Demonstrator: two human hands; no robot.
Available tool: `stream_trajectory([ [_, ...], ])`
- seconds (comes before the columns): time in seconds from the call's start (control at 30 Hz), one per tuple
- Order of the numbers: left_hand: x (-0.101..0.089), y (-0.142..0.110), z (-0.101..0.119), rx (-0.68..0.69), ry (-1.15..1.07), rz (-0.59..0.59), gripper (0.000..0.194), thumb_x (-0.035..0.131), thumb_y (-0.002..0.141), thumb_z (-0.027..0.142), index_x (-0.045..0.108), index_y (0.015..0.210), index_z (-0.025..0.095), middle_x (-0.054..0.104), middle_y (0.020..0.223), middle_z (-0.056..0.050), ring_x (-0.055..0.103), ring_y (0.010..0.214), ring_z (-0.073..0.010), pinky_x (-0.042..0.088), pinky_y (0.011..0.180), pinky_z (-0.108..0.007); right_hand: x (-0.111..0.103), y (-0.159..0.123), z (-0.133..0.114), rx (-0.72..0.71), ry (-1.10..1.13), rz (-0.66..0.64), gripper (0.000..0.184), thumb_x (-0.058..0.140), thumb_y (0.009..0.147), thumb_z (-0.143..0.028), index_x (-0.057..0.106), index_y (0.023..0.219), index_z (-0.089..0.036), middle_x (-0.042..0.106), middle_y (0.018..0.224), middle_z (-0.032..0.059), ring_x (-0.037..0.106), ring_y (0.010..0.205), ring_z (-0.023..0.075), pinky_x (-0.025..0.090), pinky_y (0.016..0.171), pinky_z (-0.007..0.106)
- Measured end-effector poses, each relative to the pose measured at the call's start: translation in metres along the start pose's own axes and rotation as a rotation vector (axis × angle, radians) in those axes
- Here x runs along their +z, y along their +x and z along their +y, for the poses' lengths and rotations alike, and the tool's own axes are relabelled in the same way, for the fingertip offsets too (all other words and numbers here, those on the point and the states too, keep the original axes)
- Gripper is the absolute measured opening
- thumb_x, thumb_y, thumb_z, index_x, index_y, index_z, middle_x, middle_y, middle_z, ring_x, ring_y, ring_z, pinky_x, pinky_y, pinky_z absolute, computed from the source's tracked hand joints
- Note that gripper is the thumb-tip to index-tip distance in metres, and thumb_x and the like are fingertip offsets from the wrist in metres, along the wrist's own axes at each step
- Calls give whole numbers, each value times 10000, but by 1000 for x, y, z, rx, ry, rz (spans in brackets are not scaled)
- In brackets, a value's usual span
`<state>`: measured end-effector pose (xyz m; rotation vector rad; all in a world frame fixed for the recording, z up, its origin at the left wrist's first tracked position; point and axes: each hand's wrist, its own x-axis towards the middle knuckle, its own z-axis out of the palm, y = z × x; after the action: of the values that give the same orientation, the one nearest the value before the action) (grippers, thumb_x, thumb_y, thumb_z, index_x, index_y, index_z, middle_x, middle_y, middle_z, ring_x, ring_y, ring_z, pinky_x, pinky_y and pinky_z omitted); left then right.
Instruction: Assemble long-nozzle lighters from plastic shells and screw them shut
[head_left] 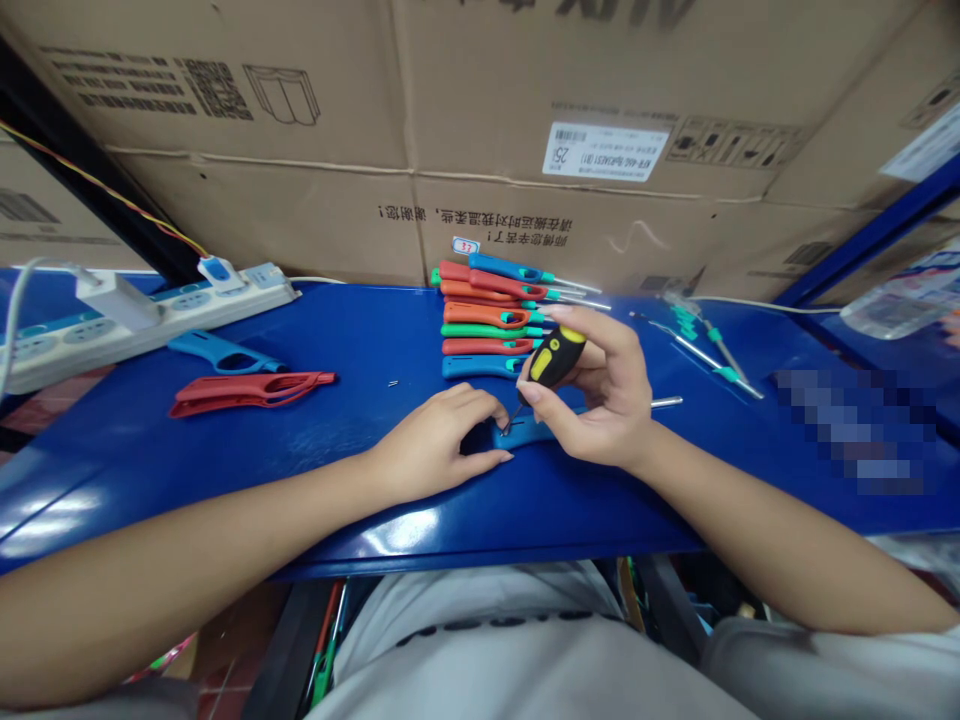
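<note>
My right hand [615, 400] grips a short black-and-yellow screwdriver [556, 358], its handle tilted up and its shaft pointing down. The shaft reaches the near end of a blue long-nosed lighter [529, 432] lying flat on the table, partly hidden by my hands. My left hand [431, 445] is curled around that end, with index finger and thumb on either side of it. Whether the left fingertips also pinch a small screw cannot be made out. The lighter's metal tube sticks out beyond my right hand. Two tiny screws [393, 383] lie left of my hands.
Several lighters [487, 316] in red, orange, green and blue lie in a row behind my hands. A blue shell [225, 352] and a red shell [251, 392] rest at left near a power strip [180, 310]. Metal tubes [709, 350] lie right. Cardboard boxes [480, 120] stand behind.
</note>
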<state>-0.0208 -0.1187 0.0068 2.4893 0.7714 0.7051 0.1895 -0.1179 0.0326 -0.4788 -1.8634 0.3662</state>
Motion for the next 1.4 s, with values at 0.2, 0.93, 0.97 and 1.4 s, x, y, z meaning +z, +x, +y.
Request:
stream_trajectory([
  [0.2, -1, 0, 0, -8, -18, -5, 206, 708, 912, 312, 612, 1048, 192, 672, 1036, -44, 614, 985, -216, 505, 902, -365, 1, 0, 1, -8, -13, 0, 608, 682, 905, -195, 429, 1444, -317, 610, 1347, 79, 707, 797, 134, 641, 607, 263],
  [0.93, 0, 1, 0, -14, -12, -7, 215, 716, 903, 310, 591, 1034, 195, 658, 1009, -40, 608, 976, -221, 495, 896, -364, -18, 18, -5, -221, -369, -198, 590, 604, 975, -313, 377, 1518, -276, 650, 1362, 99, 704, 1079, 244, 639, 772, 348],
  [0.97, 0, 1, 0, -20, -14, -11, 209, 715, 903, 313, 592, 1025, 196, 659, 1012, -41, 608, 980, -224, 495, 899, -369, -20, 22, -9, -144, -340, -242, 536, 517, 1010, -274, 370, 1525, -265, 622, 1400, 105, 704, 1083, 234, 636, 796, 353],
  [1.4, 1, 1, 0, -19, -5, -3, 191, 707, 896, 318, 591, 993, 202, 670, 1020, -52, 621, 984, -237, 507, 904, -392, -27, 53, -28, -193, -667, -361, 343, 491, 1029, -380, 626, 1284, -194, 756, 1090, 86, 730, 984, 241, 584, 817, 348],
])
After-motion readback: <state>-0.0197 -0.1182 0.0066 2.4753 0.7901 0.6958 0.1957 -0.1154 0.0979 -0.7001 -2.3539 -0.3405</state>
